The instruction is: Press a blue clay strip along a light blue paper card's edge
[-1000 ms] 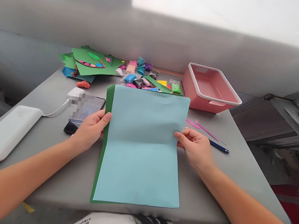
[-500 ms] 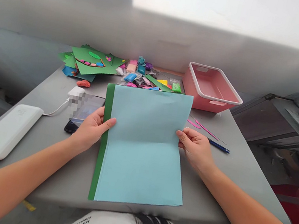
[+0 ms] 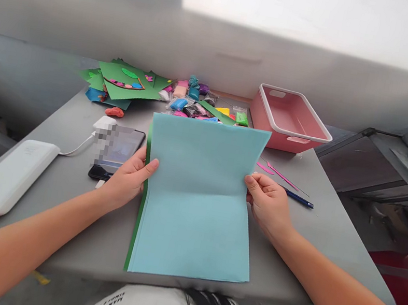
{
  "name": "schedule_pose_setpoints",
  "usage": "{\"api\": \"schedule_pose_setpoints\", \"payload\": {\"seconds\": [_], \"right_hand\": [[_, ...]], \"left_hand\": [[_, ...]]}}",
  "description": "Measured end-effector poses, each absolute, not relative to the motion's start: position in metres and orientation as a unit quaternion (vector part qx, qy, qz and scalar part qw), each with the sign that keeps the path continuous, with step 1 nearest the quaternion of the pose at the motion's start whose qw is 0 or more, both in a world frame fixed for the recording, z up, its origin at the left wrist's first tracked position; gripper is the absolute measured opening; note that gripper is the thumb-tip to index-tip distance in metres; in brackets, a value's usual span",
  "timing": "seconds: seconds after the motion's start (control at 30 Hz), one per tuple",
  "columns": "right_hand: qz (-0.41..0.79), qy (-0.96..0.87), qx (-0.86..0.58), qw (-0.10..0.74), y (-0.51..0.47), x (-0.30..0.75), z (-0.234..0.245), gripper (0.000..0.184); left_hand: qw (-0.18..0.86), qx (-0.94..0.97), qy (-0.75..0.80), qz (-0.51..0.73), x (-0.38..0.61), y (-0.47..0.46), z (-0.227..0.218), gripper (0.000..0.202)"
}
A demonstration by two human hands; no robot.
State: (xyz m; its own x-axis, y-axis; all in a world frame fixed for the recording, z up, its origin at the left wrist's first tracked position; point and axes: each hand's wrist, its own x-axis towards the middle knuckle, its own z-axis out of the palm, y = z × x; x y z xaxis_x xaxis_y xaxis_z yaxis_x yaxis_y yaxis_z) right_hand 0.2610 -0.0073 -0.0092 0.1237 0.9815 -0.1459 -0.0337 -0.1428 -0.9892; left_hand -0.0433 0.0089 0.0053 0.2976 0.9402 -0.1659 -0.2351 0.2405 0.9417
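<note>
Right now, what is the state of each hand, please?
Left hand: closed, holding the left side of light blue rectangular paper sheets and green paper behind.
Right hand: closed, holding the blue sheets' right edge; whether green too, hidden.

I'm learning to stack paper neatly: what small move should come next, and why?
Perhaps nudge the green paper rightward with the left hand, since it shows as a thin strip past the left edge of the blue paper, whose right edge the right hand holds.

Light-blue rectangular paper (image 3: 195, 224), bent across its middle, covers dark-green paper (image 3: 138, 220), bared at left, over the grey counter (image 3: 93, 243).
</note>
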Motion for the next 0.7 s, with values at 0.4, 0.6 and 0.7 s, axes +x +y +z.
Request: {"api": "schedule_pose_setpoints", "payload": {"seconds": [0.4,0.6,0.7], "right_hand": [[0.445,-0.447,-0.557,0.541,-0.0028,0.2671,-0.0164,0.038],[0.433,-0.430,-0.572,0.547,-0.0037,0.2648,-0.0160,0.034],[0.448,-0.417,-0.581,0.537,-0.0054,0.2596,-0.0154,0.035]], "left_hand": [[0.669,0.383,0.431,0.469,-0.0405,0.0089,0.0074,0.056],[0.661,0.388,0.433,0.475,-0.0400,0.0055,0.0081,0.057],[0.663,0.399,0.411,0.482,-0.0405,0.0045,0.0062,0.064]]}}
